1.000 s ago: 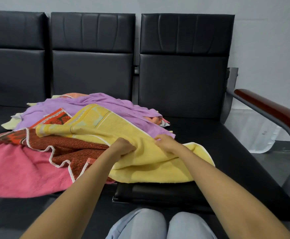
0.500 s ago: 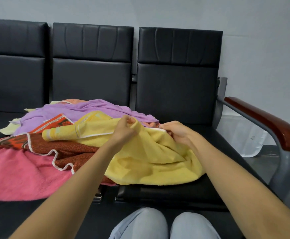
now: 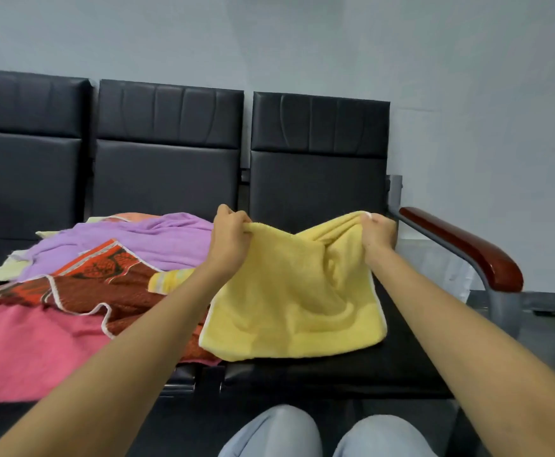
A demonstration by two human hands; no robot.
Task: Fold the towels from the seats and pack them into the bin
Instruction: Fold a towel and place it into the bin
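The left hand (image 3: 231,237) and right hand (image 3: 377,233) are each clenching fingers (image 3: 236,222) on a top corner of the yellow towel (image 3: 296,305) — its held edge is sagging crosswise between them, its lower end lying on the seat (image 3: 335,374) below.

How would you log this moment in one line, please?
stage: yellow towel held up over seat | left hand: grips top edge | right hand: grips top edge | rest: other towels piled beside
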